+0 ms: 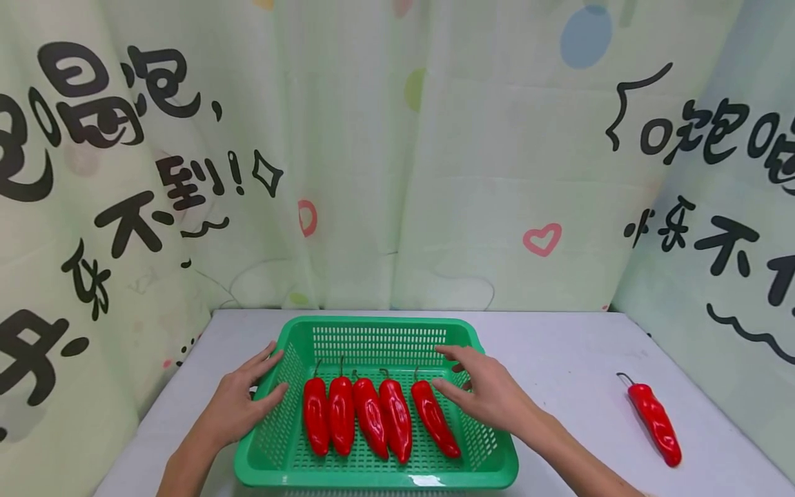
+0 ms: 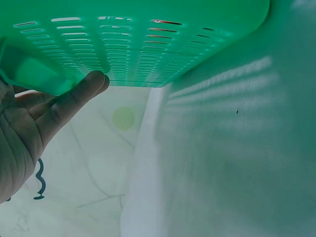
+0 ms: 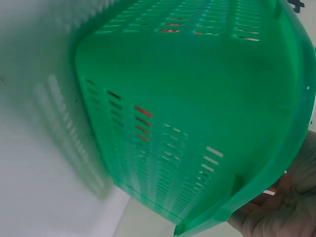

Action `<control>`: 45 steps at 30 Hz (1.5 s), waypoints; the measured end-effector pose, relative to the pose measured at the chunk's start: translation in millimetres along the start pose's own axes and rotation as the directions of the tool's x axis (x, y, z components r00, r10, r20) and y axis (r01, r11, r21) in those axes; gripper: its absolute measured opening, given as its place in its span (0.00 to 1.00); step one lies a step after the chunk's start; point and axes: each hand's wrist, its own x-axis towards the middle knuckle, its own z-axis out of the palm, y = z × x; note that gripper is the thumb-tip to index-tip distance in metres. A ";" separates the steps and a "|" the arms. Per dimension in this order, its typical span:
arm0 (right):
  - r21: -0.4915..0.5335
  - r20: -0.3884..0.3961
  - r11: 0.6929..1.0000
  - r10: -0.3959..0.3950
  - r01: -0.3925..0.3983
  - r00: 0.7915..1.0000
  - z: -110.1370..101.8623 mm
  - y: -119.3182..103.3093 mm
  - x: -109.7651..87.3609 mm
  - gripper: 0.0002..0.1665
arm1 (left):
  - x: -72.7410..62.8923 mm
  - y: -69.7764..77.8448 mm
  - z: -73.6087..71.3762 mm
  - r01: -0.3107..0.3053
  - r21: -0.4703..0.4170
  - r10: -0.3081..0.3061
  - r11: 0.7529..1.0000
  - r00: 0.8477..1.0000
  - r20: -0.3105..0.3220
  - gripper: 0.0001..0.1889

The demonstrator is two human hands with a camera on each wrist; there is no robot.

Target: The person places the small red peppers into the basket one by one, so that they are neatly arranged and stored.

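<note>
Several red chili peppers (image 1: 369, 417) lie side by side in a green plastic basket (image 1: 282, 442), stems toward the far wall. At the basket's left rim is my left hand (image 1: 239, 397), fingers straight and spread, the thumb pointing in over the rim. The left wrist view shows fingers (image 2: 66, 109) along the basket's outer wall. My right hand (image 1: 481, 386) reaches over the right rim, fingers spread, its thumb just above the rightmost pepper; contact with that pepper cannot be told. In the right wrist view the rim partly hides this hand (image 3: 281, 207).
One more red chili pepper (image 1: 655, 422) lies alone on the white table (image 1: 571, 359), right of the basket. Pale curtains (image 1: 472, 159) with printed characters and shapes stand behind the table and at both sides.
</note>
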 end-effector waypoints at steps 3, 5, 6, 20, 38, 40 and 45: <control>0.029 -0.020 1.000 0.007 -0.007 1.000 -0.7 -0.4 -1.3 0.33 | -0.8 0.3 -0.3 0.003 0.003 -0.003 1.000 1.000 0.002 0.31; 0.049 -0.033 0.999 0.015 -0.013 0.999 -2.0 -0.1 -2.1 0.34 | -1.1 0.4 0.0 0.004 0.005 -0.004 1.000 1.000 0.004 0.31; 0.059 -0.038 0.998 0.025 -0.023 0.999 -2.7 0.1 -2.5 0.34 | -1.4 0.5 0.2 0.004 0.005 -0.004 1.000 1.000 0.004 0.31; 0.107 -0.082 0.994 0.040 -0.031 0.996 -11.3 7.8 -7.2 0.34 | -1.0 -0.5 -0.4 -0.006 -0.004 0.006 1.000 1.000 -0.006 0.31; 0.044 -0.153 0.999 0.036 -0.030 0.987 -21.2 18.5 -17.1 0.35 | 0.3 0.1 0.0 0.002 -0.008 -0.002 1.000 1.000 0.000 0.31; 0.041 -0.161 0.999 0.040 -0.034 0.986 -21.9 19.9 -18.5 0.34 | 0.2 0.2 0.0 0.001 -0.009 -0.001 1.000 1.000 -0.001 0.31; 0.040 -0.170 0.998 0.057 -0.051 0.984 -23.1 23.2 -23.0 0.34 | 0.1 -0.2 0.4 0.001 -0.009 -0.001 1.000 1.000 0.002 0.31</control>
